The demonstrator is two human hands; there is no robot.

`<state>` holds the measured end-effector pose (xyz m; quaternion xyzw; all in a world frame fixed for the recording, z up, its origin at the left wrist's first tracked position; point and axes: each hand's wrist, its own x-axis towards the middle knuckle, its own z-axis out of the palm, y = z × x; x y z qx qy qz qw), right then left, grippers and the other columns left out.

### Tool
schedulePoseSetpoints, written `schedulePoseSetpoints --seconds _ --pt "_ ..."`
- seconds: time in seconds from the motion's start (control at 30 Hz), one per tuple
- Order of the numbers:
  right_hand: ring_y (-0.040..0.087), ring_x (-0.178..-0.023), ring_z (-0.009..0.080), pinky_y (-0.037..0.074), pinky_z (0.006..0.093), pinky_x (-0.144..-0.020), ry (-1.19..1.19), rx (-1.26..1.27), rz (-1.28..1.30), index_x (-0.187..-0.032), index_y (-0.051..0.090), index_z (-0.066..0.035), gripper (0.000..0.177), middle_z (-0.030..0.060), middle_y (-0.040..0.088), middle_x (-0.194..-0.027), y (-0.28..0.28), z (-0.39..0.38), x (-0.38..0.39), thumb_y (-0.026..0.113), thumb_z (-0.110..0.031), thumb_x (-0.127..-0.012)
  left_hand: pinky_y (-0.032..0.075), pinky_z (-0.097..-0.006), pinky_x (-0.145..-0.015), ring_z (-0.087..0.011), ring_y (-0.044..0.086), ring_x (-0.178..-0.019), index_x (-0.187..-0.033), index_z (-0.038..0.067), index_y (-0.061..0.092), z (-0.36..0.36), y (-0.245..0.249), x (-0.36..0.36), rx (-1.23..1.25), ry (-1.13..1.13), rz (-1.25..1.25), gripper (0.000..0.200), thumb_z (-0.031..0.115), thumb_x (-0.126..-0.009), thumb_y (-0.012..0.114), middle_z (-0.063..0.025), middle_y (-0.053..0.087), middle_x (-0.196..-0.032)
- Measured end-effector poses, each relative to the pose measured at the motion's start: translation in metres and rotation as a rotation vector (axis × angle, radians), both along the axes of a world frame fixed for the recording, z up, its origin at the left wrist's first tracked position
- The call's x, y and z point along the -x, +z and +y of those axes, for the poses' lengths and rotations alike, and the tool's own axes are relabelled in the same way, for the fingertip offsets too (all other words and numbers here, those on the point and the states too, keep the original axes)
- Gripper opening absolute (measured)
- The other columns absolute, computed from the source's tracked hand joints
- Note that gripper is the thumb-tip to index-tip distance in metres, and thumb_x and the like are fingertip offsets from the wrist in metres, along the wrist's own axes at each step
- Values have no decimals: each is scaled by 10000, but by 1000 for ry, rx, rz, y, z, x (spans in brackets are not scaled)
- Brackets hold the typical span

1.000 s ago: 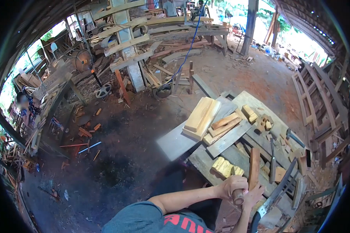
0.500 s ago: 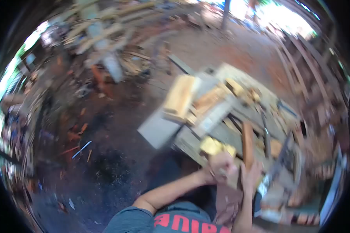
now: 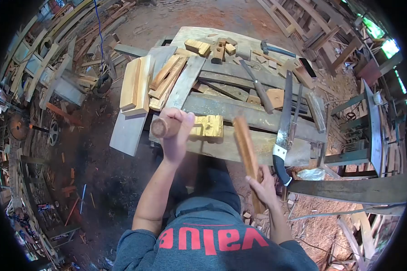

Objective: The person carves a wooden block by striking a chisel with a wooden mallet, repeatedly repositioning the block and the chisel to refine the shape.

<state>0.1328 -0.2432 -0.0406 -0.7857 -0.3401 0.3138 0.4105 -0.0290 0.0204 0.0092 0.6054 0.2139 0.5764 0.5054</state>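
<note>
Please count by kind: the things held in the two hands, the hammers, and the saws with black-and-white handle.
Wooden-handled tool in the left hand: 1
Wooden bar in the right hand: 1
Hammer: 1
Black-and-white-handled saw: 1
Total: 4

Left hand (image 3: 175, 135) is clenching in a fist, left thumb (image 3: 190, 120) lying along the right of the grip; left forearm (image 3: 154, 196) is slanting up from below it. Right hand (image 3: 267, 189) is wrapping its grip, right forearm (image 3: 280, 224) running below and right.
</note>
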Motion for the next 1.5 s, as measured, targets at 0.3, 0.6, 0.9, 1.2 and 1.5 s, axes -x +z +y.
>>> schedulePoseSetpoints --seconds 0.3,0.6,0.9,1.2,1.5 --pt "611 -962 207 456 348 -877 121 69 219 -1173 511 -17 518 132 635 -1006 -5 -15 25 760 -257 -788 457 -243 -683 -77 523 -745 -879 82 495 2 6 -8 114 -50 8 216 21 -863 702 -6 545 -824" --pt "666 -957 273 493 388 -857 144 44 108 -1213 501 0 605 203 671 -1036 -6 -17 19 788 -301 -774 441 -239 -661 -84 523 -722 -851 77 515 5 17 -33 -5 -185 156 208 40 -855 720 -5 550 -786" --pt "574 -727 167 508 298 -621 -416 -792 175 -1346 354 -28 703 89 540 -935 76 4 -11 726 -169 -767 473 -275 -603 -112 612 -665 -815 49 614 8 22 -85 -214 -249 195 167 67 -752 768 -36 638 -703" --pt "569 -899 220 461 343 -821 -20 -323 -177 -1316 419 5 787 115 582 -1007 53 1 -9 822 -251 -690 478 -418 -592 -347 642 -721 -845 100 591 -13 13 -107 -383 -203 494 275 152 -644 772 -122 637 -741" --pt "574 -798 132 485 278 -641 69 -323 -169 -1276 405 -39 690 81 559 -1000 21 -4 -32 794 -173 -723 496 -441 -610 -334 655 -735 -854 128 592 -19 -2 -108 -432 -197 497 282 140 -622 752 -105 645 -739"
